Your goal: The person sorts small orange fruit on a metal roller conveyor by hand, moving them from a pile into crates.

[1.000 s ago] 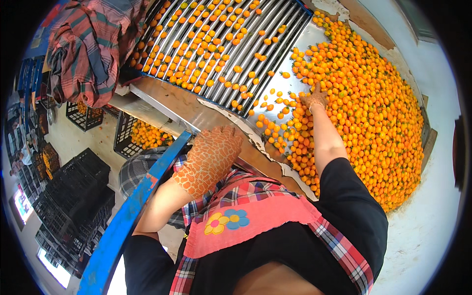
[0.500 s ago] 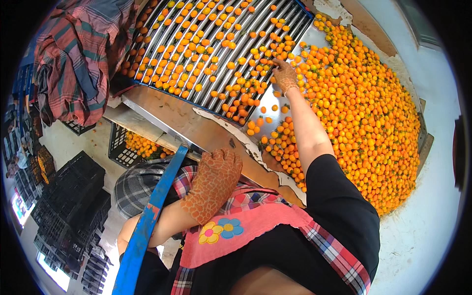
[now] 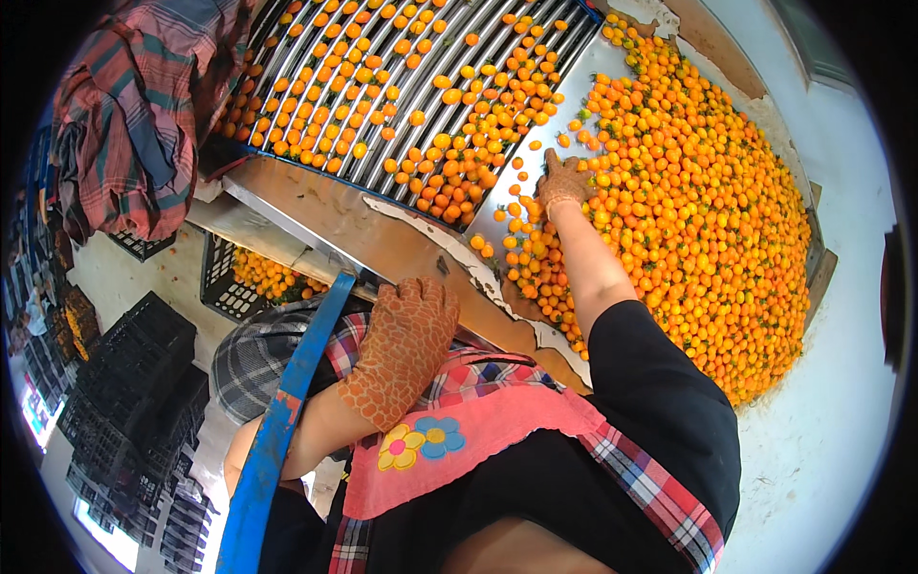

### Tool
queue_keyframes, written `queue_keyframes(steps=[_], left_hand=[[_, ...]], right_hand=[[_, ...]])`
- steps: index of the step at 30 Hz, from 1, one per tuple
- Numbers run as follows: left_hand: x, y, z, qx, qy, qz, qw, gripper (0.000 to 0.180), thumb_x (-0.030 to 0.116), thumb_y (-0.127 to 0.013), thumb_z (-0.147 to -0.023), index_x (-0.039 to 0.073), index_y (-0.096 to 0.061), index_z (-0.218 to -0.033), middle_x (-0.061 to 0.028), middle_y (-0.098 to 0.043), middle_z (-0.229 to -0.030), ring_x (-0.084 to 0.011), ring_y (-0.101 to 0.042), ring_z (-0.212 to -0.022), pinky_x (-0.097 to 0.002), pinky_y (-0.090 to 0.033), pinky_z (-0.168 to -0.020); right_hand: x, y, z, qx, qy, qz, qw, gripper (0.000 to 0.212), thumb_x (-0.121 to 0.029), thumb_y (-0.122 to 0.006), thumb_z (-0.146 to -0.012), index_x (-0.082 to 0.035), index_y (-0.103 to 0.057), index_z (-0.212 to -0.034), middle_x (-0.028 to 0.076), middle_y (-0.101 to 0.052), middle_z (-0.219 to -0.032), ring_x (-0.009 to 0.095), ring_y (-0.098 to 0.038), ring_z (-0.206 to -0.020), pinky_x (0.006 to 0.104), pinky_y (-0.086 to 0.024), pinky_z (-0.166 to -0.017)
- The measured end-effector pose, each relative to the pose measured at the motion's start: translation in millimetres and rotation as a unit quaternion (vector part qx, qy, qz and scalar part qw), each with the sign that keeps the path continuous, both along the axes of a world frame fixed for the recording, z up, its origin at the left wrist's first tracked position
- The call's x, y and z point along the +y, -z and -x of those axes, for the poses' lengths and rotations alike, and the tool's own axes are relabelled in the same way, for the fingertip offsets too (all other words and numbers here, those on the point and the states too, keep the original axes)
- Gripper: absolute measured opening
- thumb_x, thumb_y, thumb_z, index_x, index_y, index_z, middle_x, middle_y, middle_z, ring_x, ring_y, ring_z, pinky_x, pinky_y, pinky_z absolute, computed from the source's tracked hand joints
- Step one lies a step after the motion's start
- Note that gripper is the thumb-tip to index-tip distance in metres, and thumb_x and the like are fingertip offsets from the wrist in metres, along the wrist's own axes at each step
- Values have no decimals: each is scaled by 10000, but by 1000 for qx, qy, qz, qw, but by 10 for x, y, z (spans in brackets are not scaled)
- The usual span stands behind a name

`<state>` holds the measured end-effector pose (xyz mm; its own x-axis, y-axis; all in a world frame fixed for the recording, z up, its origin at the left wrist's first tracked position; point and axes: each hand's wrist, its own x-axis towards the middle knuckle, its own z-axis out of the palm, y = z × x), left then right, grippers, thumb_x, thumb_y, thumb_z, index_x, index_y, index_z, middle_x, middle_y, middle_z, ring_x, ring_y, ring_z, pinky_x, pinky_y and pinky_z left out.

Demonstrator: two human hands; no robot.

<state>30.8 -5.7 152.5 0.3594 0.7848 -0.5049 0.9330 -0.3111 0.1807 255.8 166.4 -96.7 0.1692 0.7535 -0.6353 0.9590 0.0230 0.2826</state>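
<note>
My right hand (image 3: 564, 182), in a brown patterned glove, reaches onto a shiny metal chute (image 3: 593, 77). Its fingers are stretched out at the edge of a big heap of small orange fruits (image 3: 698, 220) with bits of green on them, and the hand touches some of them. To its left, more of these fruits lie on a bed of metal rollers (image 3: 421, 77), crowded along the side by the chute. My left hand (image 3: 406, 340), in the same kind of glove, rests at the machine's near edge with fingers bent and close together. Its fingertips and anything under them are hidden.
A blue bar (image 3: 287, 411) crosses in front of my left forearm. Beyond it, a black crate (image 3: 229, 277) holds more orange fruits. Black crates (image 3: 134, 383) stand stacked at the left. Plaid cloth (image 3: 143, 115) hangs beside the rollers, and a worn board (image 3: 459, 258) borders the chute.
My right hand has drawn back from the roller edge toward me, to the heap's edge. More fruits crowd the near corner of the rollers. My left hand stays at the edge.
</note>
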Motion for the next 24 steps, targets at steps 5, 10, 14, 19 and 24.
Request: queue_keyframes(steps=[5, 10, 14, 19, 24], left_hand=[[-25, 29, 52, -9, -9, -11, 1000, 239, 169, -531, -834, 71, -596, -1042, -108, -566, -969, -249, -555, -908, -383, -423, -760], [-84, -1, 37, 13, -10, -21, 1000, 223, 184, -542, -828, 64, -588, -1011, -109, -561, -964, -243, -550, -893, -375, -418, -755], [-68, 21, 24, 2, -7, -23, 1000, 269, 230, -612, -784, 68, -575, -996, -81, -562, -894, -239, -572, -867, -374, -440, -721], [-48, -26, -11, -12, -26, -27, 999, 260, 280, -636, -772, 84, -567, -931, -81, -553, -874, -242, -568, -847, -382, -430, -708], [-23, 33, -1, -6, -22, -1, 1000, 285, 187, -552, -808, 53, -580, -1057, -133, -573, -1017, -261, -554, -918, -407, -436, -787]], right_hand=[[-334, -187, 47, -46, -115, 67, 990, 696, -261, -623, -841, -301, -253, -1430, 121, -227, -1481, 446, -263, -1322, 630, -345, -986], [-441, -190, 245, -10, -87, 65, 994, 832, -350, -722, -756, -288, -263, -1447, 105, -183, -1516, 450, -221, -1345, 681, -299, -980], [-398, 96, 443, 286, -25, -2, 958, 796, -304, -712, -720, -130, -323, -1393, 211, -261, -1460, 396, -340, -1296, 544, -380, -987], [-208, 580, 1182, 326, 177, -46, 928, 913, -343, -701, -699, -120, -202, -1431, 237, -335, -1386, 400, -419, -1224, 478, -406, -981], [-185, 349, 1625, 411, 195, 20, 890, 968, -407, -705, -748, -116, -139, -1477, 258, -124, -1476, 419, -258, -1345, 421, -311, -1087]])
